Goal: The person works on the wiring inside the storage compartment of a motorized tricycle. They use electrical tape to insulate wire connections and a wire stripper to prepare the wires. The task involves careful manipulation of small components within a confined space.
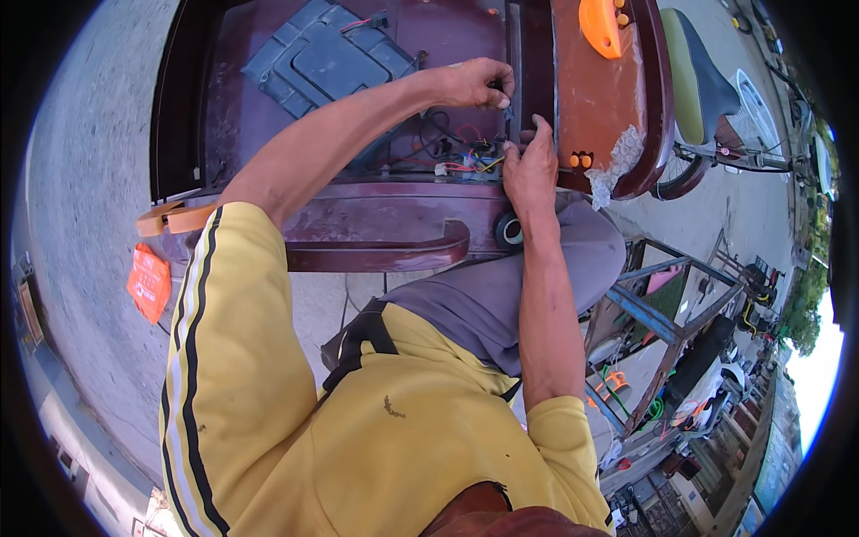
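Observation:
My left hand [483,84] reaches over the maroon vehicle bed, its fingers closed in a pinch. A small dark piece [508,113] shows below the fingertips, too small to name. Nearer to me, my right hand [534,168] has thumb and forefinger apart beside the bed's right divider. Its thumb is next to a bundle of coloured wires with plugs [469,165], red, yellow and blue among them. Whether the thumb touches the wires I cannot tell. Left of my hands, a dark grey plastic cover [335,55] lies tilted in the bed.
A maroon rail [376,255] runs along the near side, with a roll of black tape [509,231] beside it. Orange parts [599,27] and crumpled clear plastic [617,164] lie on the right panel. An orange bag [149,283] hangs at left. A bicycle [707,98] and metal frame [658,309] stand right.

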The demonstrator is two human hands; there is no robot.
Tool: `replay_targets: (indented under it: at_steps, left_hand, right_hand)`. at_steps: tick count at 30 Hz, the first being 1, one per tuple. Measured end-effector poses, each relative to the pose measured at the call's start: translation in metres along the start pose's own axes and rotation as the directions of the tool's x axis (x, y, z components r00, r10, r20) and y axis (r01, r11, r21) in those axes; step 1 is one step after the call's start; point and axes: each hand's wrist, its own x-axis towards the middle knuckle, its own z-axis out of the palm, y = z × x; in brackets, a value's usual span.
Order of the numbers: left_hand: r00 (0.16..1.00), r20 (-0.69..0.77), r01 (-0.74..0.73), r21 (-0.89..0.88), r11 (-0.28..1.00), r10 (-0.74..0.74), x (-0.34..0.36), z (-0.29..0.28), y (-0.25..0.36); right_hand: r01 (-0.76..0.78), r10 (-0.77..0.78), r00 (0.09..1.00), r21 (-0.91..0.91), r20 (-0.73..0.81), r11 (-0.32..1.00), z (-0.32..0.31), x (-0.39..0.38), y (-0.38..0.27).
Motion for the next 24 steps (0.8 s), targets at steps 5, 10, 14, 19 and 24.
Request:
replay_targets:
  at_steps: [5,10,14,19,24]
  left_hand:
    - [0.986,0.032,-0.162,-0.012,0.987,0.162,0.000,0.011,-0.009]
    - [0.994,0.054,-0.100,0.085,0.991,0.096,-0.003,0.017,-0.003]
    - [0.985,0.136,-0.125,0.119,0.985,0.108,-0.003,0.021,-0.001]
    - [0.970,0.225,-0.091,-0.016,0.996,0.092,0.000,0.023,-0.006]
    - [0.963,0.254,-0.104,0.031,0.994,0.093,0.003,0.029,-0.013]
  right_hand:
    - [-0.052,0.095,0.987,-0.304,0.127,0.951,-0.005,-0.004,-0.017]
    - [0.016,0.025,0.990,-0.287,0.137,0.958,-0.005,-0.004,-0.010]
    - [0.011,0.028,0.991,-0.292,0.128,0.956,-0.001,-0.003,-0.006]
    - [-0.005,0.046,0.990,-0.290,0.134,0.957,0.002,-0.001,-0.006]
    - [0.000,0.039,0.990,-0.277,0.137,0.961,0.005,0.000,0.000]
